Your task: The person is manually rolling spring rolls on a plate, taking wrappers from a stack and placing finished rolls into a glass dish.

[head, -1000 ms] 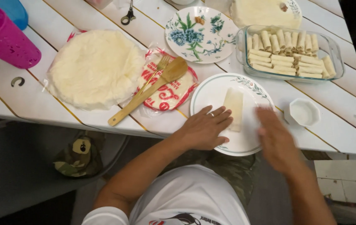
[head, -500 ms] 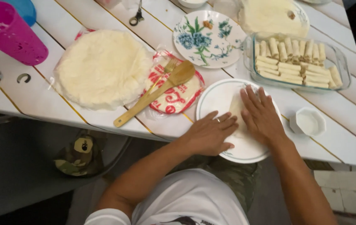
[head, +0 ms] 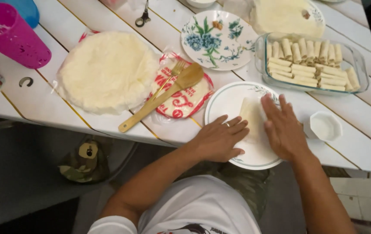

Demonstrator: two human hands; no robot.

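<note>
A pale wrapper roll (head: 252, 118) lies on a white round plate (head: 227, 102) at the table's near edge. My left hand (head: 218, 138) rests flat on the plate's near left side, fingertips against the roll. My right hand (head: 283, 128) lies flat over the roll's right side, fingers spread and pointing away from me. Neither hand grips anything.
A glass dish (head: 355, 60) of several finished rolls stands at the back right, a small white bowl (head: 325, 126) beside my right hand. A stack of round wrappers (head: 107, 69), a wooden spoon (head: 163, 97) and fork on a packet, a floral plate (head: 218, 39) and a pink cup (head: 9, 34) lie to the left.
My right hand came from the plate's right edge onto the wrapper and now presses it. The left hand stayed on the plate's left side.
</note>
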